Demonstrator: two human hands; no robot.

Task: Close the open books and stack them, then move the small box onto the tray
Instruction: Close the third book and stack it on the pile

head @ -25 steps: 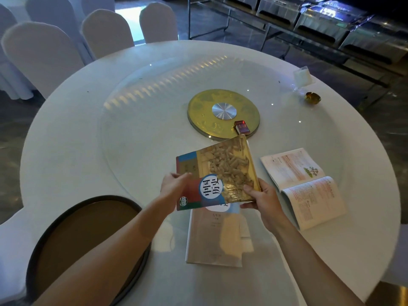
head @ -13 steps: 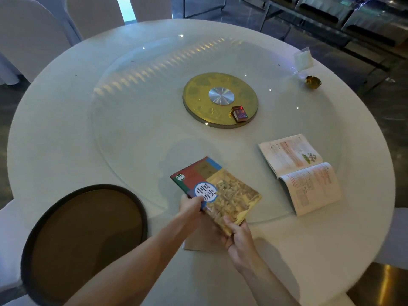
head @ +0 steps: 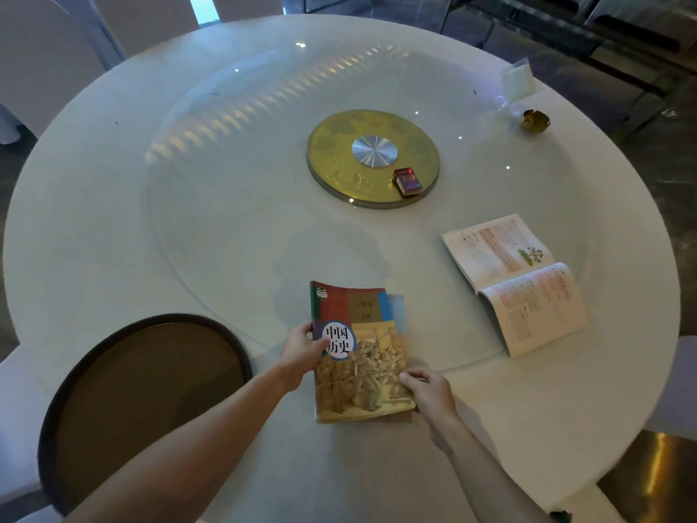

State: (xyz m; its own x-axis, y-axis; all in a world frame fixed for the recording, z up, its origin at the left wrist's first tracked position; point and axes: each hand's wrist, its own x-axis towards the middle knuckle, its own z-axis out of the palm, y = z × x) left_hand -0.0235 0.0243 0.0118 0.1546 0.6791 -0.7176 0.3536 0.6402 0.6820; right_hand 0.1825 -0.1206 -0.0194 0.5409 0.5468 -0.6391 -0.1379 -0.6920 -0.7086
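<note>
A closed history book [head: 358,352] with a colourful cover lies flat on top of another closed book [head: 396,305], whose edge peeks out at the right. My left hand [head: 303,349] grips the top book's left edge, and my right hand [head: 426,390] holds its lower right corner. An open book [head: 516,281] lies face up to the right on the white round table [head: 94,220]. A small red box [head: 407,181] sits on the gold centre disc [head: 339,160]. A dark round tray [head: 143,402] lies at the lower left.
A glass turntable [head: 226,205] covers the table's middle. A small gold dish [head: 535,120] and a clear card holder [head: 517,80] stand at the far right. White covered chairs [head: 45,58] line the far left, and metal racks stand behind.
The history book was held up in the air, then turned and lowered; now it lies flat and squared on the other closed book. Both hands moved down with it.
</note>
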